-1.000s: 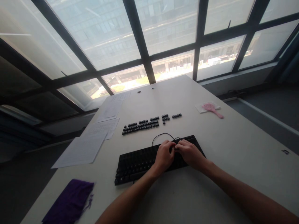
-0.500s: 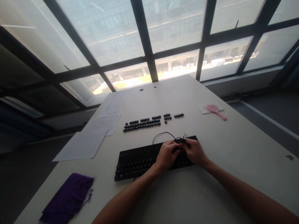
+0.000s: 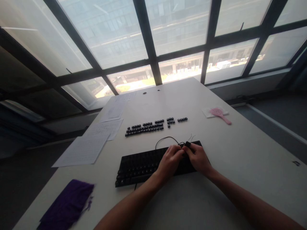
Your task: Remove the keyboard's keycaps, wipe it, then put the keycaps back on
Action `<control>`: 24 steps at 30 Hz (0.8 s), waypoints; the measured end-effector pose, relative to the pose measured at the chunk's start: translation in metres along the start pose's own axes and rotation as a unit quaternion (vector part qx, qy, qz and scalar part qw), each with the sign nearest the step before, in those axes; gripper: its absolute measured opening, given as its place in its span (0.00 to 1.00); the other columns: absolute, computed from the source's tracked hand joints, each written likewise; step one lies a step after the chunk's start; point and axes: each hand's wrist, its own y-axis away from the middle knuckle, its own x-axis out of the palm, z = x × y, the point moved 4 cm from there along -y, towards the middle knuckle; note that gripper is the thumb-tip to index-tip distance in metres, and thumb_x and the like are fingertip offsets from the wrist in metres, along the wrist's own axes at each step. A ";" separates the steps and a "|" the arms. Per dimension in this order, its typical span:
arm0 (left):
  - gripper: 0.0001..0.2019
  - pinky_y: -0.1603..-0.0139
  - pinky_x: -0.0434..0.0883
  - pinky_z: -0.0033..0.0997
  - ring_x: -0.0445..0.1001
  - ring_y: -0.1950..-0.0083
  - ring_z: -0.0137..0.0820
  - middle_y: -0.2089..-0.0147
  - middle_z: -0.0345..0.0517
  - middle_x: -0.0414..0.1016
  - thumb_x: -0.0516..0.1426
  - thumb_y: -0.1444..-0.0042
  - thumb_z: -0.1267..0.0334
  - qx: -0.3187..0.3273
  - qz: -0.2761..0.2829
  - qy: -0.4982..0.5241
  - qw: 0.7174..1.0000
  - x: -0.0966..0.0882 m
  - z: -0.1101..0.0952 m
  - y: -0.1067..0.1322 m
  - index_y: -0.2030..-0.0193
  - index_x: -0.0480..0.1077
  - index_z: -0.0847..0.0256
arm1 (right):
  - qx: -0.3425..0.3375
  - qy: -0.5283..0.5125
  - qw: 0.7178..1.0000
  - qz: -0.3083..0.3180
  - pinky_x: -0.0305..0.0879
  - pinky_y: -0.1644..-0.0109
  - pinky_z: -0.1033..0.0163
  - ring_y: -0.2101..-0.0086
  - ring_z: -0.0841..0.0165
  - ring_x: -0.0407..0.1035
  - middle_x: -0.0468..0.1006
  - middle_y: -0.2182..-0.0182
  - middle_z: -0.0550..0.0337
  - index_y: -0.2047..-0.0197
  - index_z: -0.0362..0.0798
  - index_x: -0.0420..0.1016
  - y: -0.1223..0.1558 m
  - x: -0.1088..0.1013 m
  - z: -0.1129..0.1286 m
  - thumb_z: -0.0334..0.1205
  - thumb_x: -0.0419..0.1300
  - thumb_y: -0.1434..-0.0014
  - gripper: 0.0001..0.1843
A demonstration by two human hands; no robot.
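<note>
a purple cloth (image 3: 67,204) lay at the near tabletop (image 3: 240,153) edge. over the black keyboard (image 3: 139,166) the left hand (image 3: 170,161) and right hand (image 3: 199,158) met. the right fingers pinched a small wire tool (image 3: 188,143), while the left fingers curled against it, grip unclear. loose keycaps (image 3: 148,127) sat in rows beyond.

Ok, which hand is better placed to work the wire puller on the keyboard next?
Right, probably: the right hand has the wire puller in its grip over the keyboard; the left hand only meets it with fingertips.
</note>
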 end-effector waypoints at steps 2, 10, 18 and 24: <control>0.08 0.50 0.72 0.38 0.71 0.51 0.37 0.54 0.48 0.71 0.56 0.36 0.67 -0.007 -0.003 0.018 1.000 -0.005 0.000 -0.005 0.53 0.73 0.57 | 0.011 -0.009 1.000 -0.009 0.61 0.69 0.64 0.72 0.66 0.68 0.76 0.75 0.59 0.71 0.46 0.74 -0.001 -0.001 -0.001 0.46 0.57 0.35 0.17; 0.03 0.48 0.67 0.38 0.71 0.54 0.37 0.59 0.44 0.78 0.64 0.42 0.65 -0.092 -0.030 -0.077 0.992 -0.017 0.081 -0.088 0.61 0.76 0.58 | 0.043 -0.056 0.997 -0.015 0.63 0.67 0.63 0.72 0.64 0.70 0.78 0.73 0.57 0.69 0.46 0.77 -0.003 0.001 -0.015 0.49 0.57 0.35 0.18; 0.03 0.47 0.64 0.42 0.70 0.54 0.41 0.59 0.45 0.80 0.66 0.45 0.65 -0.100 0.001 -0.163 0.982 0.000 0.134 -0.122 0.63 0.81 0.56 | 0.045 -0.070 0.997 -0.003 0.64 0.66 0.62 0.70 0.63 0.72 0.79 0.72 0.55 0.69 0.46 0.77 -0.003 0.001 -0.019 0.50 0.56 0.34 0.18; 0.04 0.46 0.64 0.46 0.67 0.50 0.44 0.55 0.47 0.78 0.64 0.43 0.63 -0.119 -0.021 -0.194 0.974 -0.003 0.139 -0.118 0.62 0.82 0.53 | 0.050 -0.082 0.995 -0.002 0.64 0.67 0.62 0.71 0.64 0.71 0.79 0.72 0.55 0.69 0.46 0.77 -0.004 0.002 -0.020 0.50 0.57 0.35 0.18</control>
